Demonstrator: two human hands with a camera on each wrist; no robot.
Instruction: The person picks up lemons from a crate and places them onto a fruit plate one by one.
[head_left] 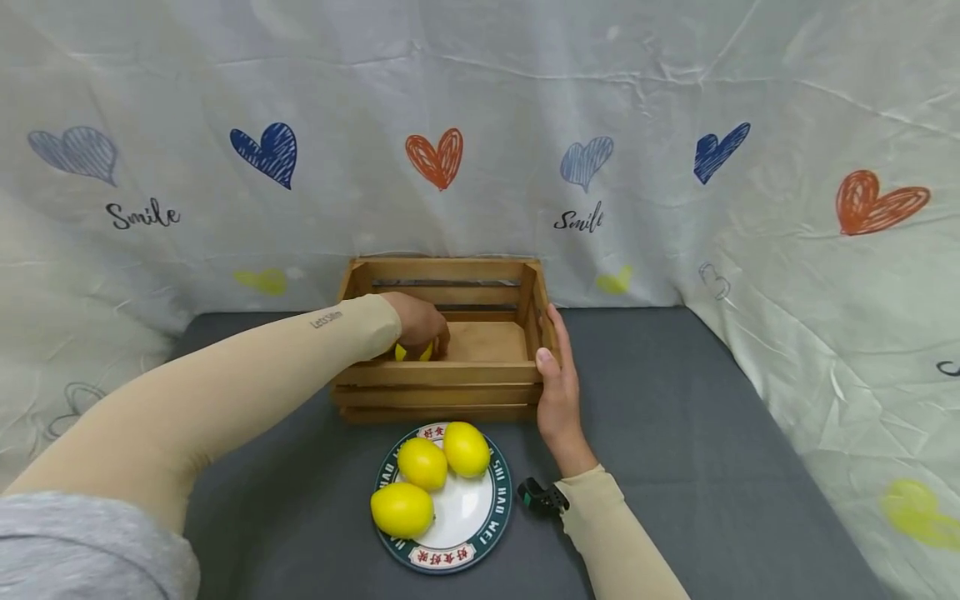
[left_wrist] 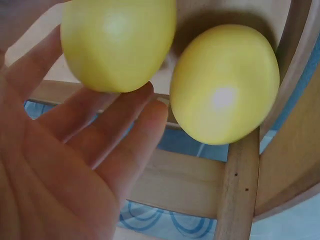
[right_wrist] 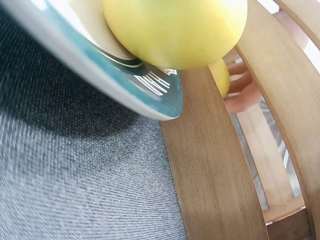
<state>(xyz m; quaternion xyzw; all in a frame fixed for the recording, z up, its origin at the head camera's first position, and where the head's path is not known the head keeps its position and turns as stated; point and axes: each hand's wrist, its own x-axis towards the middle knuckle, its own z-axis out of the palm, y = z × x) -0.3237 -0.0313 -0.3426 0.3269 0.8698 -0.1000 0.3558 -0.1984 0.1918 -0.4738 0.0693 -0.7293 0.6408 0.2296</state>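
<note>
My left hand (head_left: 420,325) reaches down into the left part of a slatted wooden crate (head_left: 442,393). In the left wrist view its fingers curve about a yellow lemon (left_wrist: 117,45), fingertips at the underside. A second lemon (left_wrist: 225,85) lies beside it by the slats. My right hand (head_left: 560,400) rests against the crate's right side, fingers straight along the outside and thumb at the front corner. In front of the crate is a round plate (head_left: 461,515) with a dark green lettered rim. It bears three lemons: a front one (head_left: 402,510), a middle one (head_left: 422,463) and a back one (head_left: 467,450).
A dark grey cloth (head_left: 675,450) covers the table. Behind the crate hangs a pale curtain (head_left: 495,100) printed with hearts and the word Smile. A black band (head_left: 543,497) is on my right wrist. The plate's rim lies close to the crate's front slat (right_wrist: 215,150).
</note>
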